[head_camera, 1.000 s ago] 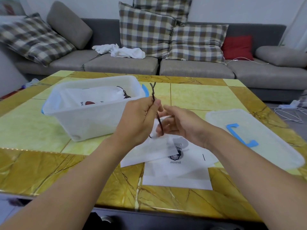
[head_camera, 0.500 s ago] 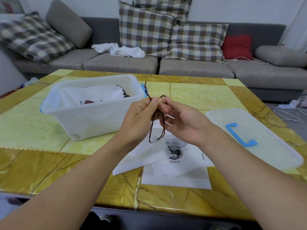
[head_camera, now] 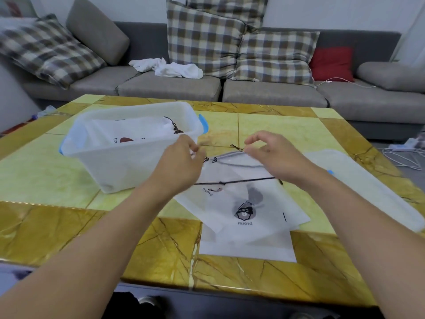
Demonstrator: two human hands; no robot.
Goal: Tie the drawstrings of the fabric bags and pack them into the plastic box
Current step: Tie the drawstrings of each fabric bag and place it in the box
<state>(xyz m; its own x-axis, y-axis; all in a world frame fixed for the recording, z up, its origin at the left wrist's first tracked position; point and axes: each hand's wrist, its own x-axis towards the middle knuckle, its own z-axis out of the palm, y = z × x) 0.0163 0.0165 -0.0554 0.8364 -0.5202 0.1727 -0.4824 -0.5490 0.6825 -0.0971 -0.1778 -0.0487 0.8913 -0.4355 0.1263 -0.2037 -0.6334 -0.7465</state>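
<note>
Several flat white fabric bags with a black printed figure lie stacked on the table in front of me. A dark drawstring with a knot near its left part runs taut across the top bag, between my two hands. My left hand grips its left side with curled fingers. My right hand holds its right side, fingers curled. More loose cord ends show between my fingertips. The clear plastic box stands at the left with a white bag inside.
The box's clear lid with a blue handle lies on the table at the right, partly under my right forearm. A grey sofa with checked cushions stands behind the table. Cables lie on the floor at the far right.
My hands were close together, raised, working the cord. They have now moved apart and down, and the cord is stretched sideways over the top bag.
</note>
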